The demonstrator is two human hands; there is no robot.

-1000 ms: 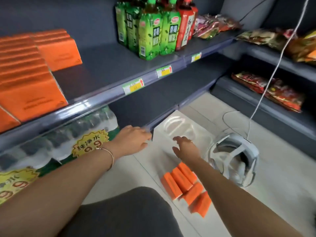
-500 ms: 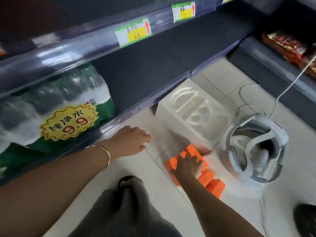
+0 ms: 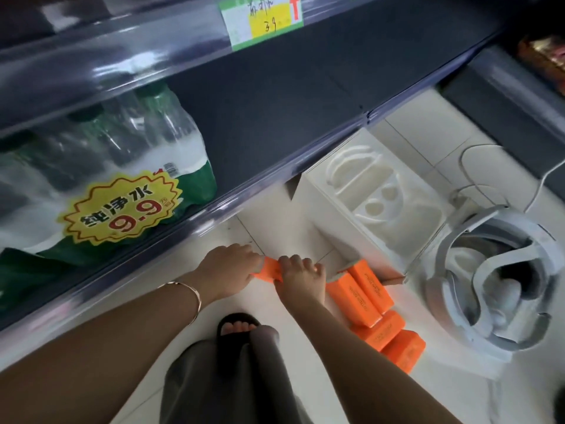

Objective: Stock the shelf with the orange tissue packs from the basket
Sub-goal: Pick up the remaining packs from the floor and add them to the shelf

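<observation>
Both hands meet on one orange tissue pack (image 3: 269, 270), held low over the floor. Our left hand (image 3: 227, 269) grips its nine o'clock end and our right hand (image 3: 302, 278) curls over its three o'clock end, so neither is free. The pack's long axis runs roughly nine to three between our palms.

The other packs (image 3: 368, 289) lie in a loose row at four o'clock from our right hand. They sit just beside a white box (image 3: 376, 197), with their long axes slanting from ten to four. We cannot make out a basket around them.

The shelf edge (image 3: 122, 65) and its price label (image 3: 264, 24) stand at twelve o'clock, well above the bottled water (image 3: 122, 166) at ten. We judge the coming move to be a lift straight toward twelve. The right hand is nearer for fetching the next pack.
</observation>
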